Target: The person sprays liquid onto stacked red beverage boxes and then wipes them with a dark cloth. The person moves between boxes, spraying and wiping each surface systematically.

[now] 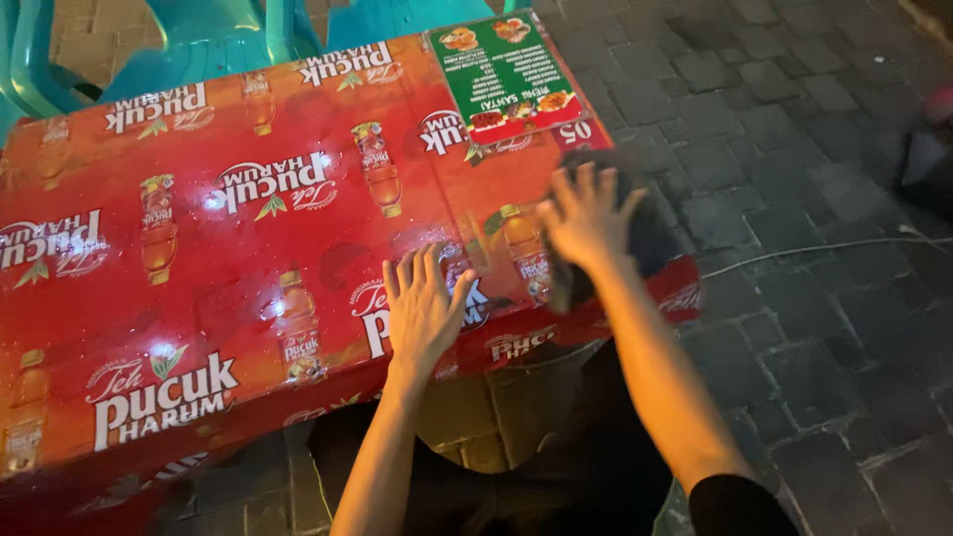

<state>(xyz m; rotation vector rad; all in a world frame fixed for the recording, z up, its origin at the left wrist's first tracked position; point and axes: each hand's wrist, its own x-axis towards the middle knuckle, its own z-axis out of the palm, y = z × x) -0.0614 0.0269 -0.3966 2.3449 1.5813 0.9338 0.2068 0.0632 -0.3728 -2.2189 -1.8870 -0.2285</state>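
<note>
Pressing dark cloth [635, 233] on red table [199, 298], paved ground [794, 149].

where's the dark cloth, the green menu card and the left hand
dark cloth [650, 233]: head view, on the bare part right of the right hand [586, 218] pressing it.
green menu card [501, 65]: head view, on its middle, at the table's far corner.
left hand [422, 308]: head view, on its back, flat on the red table cover [199, 248].
</note>
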